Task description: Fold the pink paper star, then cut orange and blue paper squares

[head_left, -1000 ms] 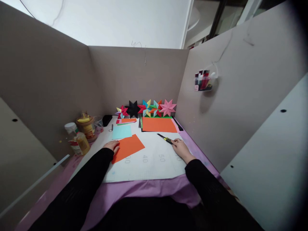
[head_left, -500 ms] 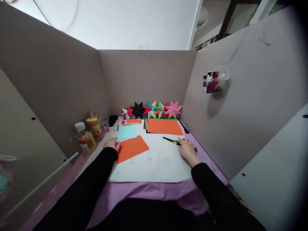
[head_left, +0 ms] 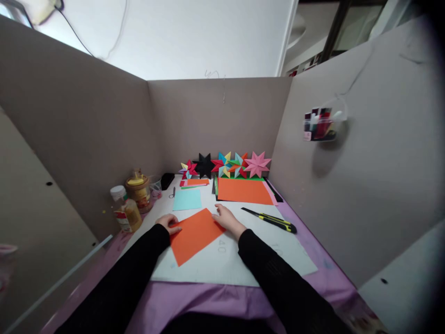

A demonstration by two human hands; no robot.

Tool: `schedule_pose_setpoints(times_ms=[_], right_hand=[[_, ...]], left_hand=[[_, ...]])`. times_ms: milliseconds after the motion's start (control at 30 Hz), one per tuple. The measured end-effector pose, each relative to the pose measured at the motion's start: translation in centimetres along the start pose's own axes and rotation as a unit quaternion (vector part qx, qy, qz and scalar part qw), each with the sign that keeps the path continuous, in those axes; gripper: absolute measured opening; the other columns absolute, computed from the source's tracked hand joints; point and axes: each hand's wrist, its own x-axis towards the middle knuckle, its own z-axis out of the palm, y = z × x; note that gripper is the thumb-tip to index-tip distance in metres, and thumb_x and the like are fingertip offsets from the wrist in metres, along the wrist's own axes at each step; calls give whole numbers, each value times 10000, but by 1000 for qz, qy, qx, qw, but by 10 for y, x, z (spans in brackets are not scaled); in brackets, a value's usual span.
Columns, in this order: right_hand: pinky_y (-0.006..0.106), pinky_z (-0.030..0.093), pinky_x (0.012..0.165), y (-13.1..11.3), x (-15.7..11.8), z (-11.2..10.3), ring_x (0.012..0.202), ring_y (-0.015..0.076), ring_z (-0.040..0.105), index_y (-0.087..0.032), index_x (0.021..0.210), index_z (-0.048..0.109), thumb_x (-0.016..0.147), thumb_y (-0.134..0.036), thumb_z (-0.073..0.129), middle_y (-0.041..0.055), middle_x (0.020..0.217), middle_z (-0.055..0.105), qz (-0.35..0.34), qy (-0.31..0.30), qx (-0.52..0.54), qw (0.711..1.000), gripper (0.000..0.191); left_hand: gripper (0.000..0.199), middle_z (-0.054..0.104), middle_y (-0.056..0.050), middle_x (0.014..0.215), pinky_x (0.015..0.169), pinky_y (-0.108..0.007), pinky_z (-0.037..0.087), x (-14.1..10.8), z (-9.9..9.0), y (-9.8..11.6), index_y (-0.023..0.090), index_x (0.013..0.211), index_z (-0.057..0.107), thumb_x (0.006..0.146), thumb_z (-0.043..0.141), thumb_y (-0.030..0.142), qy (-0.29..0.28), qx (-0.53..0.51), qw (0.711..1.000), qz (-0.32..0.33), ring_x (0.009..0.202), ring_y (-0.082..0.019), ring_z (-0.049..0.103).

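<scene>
An orange sheet of paper [head_left: 196, 236] lies at a slant on the white mat in front of me. My left hand [head_left: 168, 223] grips its left edge, fingers bent and the thumb over the paper. At the sheet's right corner is my right hand [head_left: 225, 218], thumb and index finger stretched out and apart, touching the edge; the other fingers are hidden. A black and yellow utility knife [head_left: 274, 221] rests on the mat to the right, blade out, with no hand on it. Beyond the orange sheet sits a light blue paper square [head_left: 187, 200].
A stack of large coloured sheets [head_left: 245, 191] topped with orange lies behind, with folded paper stars [head_left: 257, 164] along the back wall. Small scissors [head_left: 173, 193] lie left of smaller paper pieces [head_left: 196, 182]. A glue bottle [head_left: 129, 215] and a jar [head_left: 139, 192] stand at the left.
My right hand has let go of the utility knife, leaving it on the mat, and moved left to the orange sheet. The sheet has shifted slightly nearer and turned.
</scene>
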Motion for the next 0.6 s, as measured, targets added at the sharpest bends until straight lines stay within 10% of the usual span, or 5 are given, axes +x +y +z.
schedule_pose_setpoints(times_ms=[367,600], right_hand=[[377,517,765,5,3,-15,968,234,647,-216,1210,466,861,-667,209,142,1156,619,22,2,331,943,626],[354,537,722,0,-5,12,868,240,675,-203,1137,496,704,-347,643,104,1024,683,12,11,355,935,480]], left_hand=[[439,579,41,575,473,-240,434,10,11,16,212,767,433,599,636,563,143,-300,935,-127,479,-130,562],[314,658,-21,706,592,-297,531,29,54,47,155,812,542,747,652,442,137,-333,917,-171,633,-174,648]])
